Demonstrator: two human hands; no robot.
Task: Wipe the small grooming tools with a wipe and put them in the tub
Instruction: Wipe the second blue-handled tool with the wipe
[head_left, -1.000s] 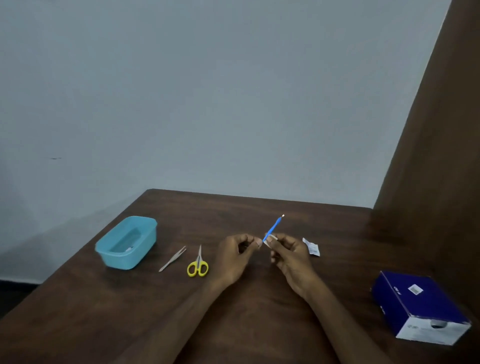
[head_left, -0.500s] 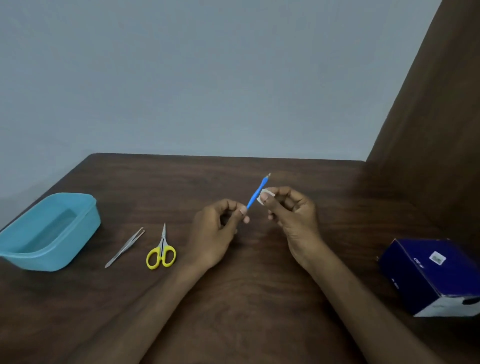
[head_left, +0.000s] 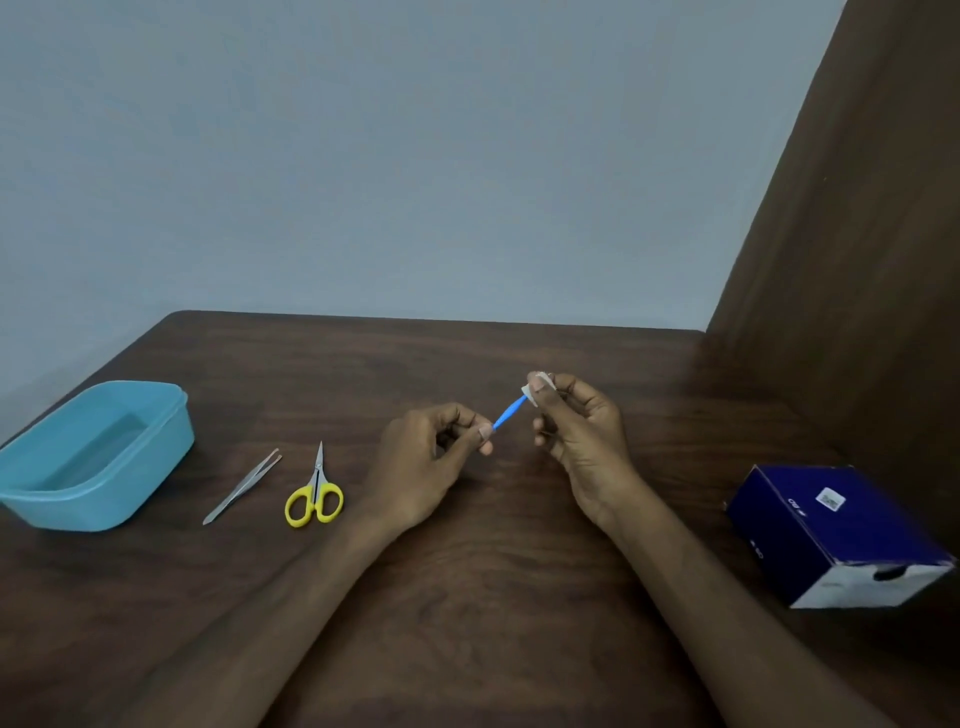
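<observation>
I have the thin blue tool (head_left: 503, 417) pinched at its near end in my left hand (head_left: 426, 467), held above the middle of the worktop (head_left: 467, 597). My right hand (head_left: 582, 441) pinches the small white wipe (head_left: 531, 391) around the tool's far end, so the wipe covers the tip. I judge this tool is mid-wipe and not yet ready for the tub (head_left: 93, 457), which sits at the worktop's left edge. What, if anything, lies inside the tub I cannot make out. The tweezers (head_left: 243, 486) and the yellow-handled scissors (head_left: 315, 493) lie side by side between the tub and my left hand, untouched, so two tools look left to wipe. A dark blue box (head_left: 836, 535) stands near the right edge.
</observation>
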